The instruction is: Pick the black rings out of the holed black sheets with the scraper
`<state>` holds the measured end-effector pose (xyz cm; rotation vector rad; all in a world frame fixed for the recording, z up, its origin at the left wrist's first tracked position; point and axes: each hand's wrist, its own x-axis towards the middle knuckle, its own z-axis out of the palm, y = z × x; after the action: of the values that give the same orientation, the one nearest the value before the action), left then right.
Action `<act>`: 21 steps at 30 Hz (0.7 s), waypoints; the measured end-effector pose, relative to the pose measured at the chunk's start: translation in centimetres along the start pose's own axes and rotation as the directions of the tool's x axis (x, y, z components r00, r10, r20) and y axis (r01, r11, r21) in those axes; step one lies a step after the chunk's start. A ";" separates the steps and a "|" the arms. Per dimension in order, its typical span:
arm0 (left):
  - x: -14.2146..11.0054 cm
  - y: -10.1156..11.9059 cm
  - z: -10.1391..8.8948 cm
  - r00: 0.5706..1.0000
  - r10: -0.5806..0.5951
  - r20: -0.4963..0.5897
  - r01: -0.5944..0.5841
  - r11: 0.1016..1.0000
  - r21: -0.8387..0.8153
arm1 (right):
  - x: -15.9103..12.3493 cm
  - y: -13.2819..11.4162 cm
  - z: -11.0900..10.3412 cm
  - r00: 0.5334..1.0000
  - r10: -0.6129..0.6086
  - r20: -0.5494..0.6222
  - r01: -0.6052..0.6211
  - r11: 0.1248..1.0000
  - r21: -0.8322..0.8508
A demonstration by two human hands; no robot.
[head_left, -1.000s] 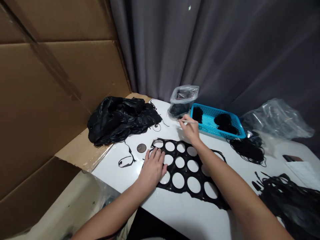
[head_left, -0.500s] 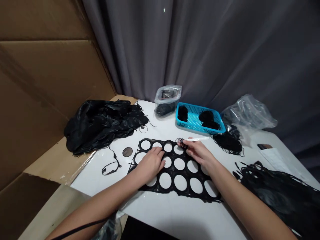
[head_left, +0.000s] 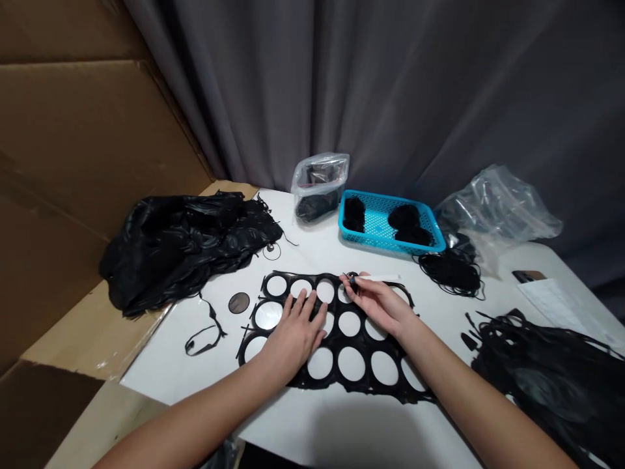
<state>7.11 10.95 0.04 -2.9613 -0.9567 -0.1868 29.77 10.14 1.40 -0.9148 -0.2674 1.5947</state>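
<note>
Head view: left hand (head_left: 293, 335), spread flat, presses the perforated black sheet (head_left: 336, 344) to the white surface (head_left: 161, 374); right hand (head_left: 378, 306) pinches a slim white tool (head_left: 385, 278). Most exposed openings appear cleared; covered ones cannot be judged. Black bundles (head_left: 413, 236) occupy the blue basket (head_left: 390, 246).

The left hand (head_left: 295, 332) covers part of a black holed sheet (head_left: 336, 343); the right hand (head_left: 378, 303) and forearm hide more. At the sheet's far edge, dark bits (head_left: 352, 281) in the right fingers are too small to identify. Right of the sheet, a black heap (head_left: 537, 384) runs out of view.
</note>
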 end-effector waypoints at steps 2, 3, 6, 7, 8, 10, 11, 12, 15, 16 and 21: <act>0.0 0.1 0.0 1.000 -0.003 0.004 0.003 1.000 -0.017 | -0.2 0.1 0.3 0.999 0.004 0.037 -0.002 0.999 -0.040; -0.1 0.1 0.0 1.000 -0.003 0.004 0.003 1.000 -0.029 | -0.2 0.2 0.4 0.999 0.009 0.050 -0.006 0.998 -0.058; -0.1 -0.1 -0.4 1.000 -0.007 -0.001 0.007 0.995 -0.098 | -0.5 0.2 0.6 0.995 0.053 0.081 -0.045 0.994 -0.102; 0.0 -0.3 -0.7 1.000 -0.014 -0.005 0.013 0.989 -0.148 | -0.7 0.1 0.7 0.993 0.075 0.095 -0.064 0.991 -0.119; 0.1 -0.6 -1.1 1.000 -0.027 -0.012 0.024 0.975 -0.219 | -1.0 0.1 1.0 0.989 0.097 0.112 -0.081 0.987 -0.136; 0.6 -1.2 -2.0 0.995 -0.088 -0.038 0.065 0.910 -0.410 | -1.9 -0.2 1.7 0.978 0.139 0.153 -0.112 0.979 -0.173; 0.9 -1.4 -2.5 0.990 -0.129 -0.053 0.084 0.857 -0.509 | -2.4 -0.3 2.2 0.971 0.158 0.178 -0.124 0.974 -0.191; 1.2 -1.6 -3.0 0.985 -0.164 -0.061 0.096 0.797 -0.596 | -3.0 -0.4 2.7 0.963 0.176 0.205 -0.134 0.969 -0.206; 1.5 -1.5 -3.8 0.978 -0.196 -0.070 0.084 0.681 -0.728 | -4.6 -0.4 3.7 0.929 0.239 0.281 -0.168 0.952 -0.257; 1.5 -1.3 -3.8 0.979 -0.188 -0.075 0.075 0.681 -0.728 | -4.9 -0.3 3.8 0.922 0.253 0.291 -0.171 0.945 -0.278; 0.6 -0.7 -2.2 0.990 -0.088 -0.106 0.029 0.884 -0.466 | -3.5 0.5 3.0 0.991 0.011 0.136 0.045 0.913 -0.404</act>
<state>6.94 11.67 2.28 -3.2859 -1.1224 -0.6892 27.22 7.74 4.47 -1.1160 -0.7241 1.6166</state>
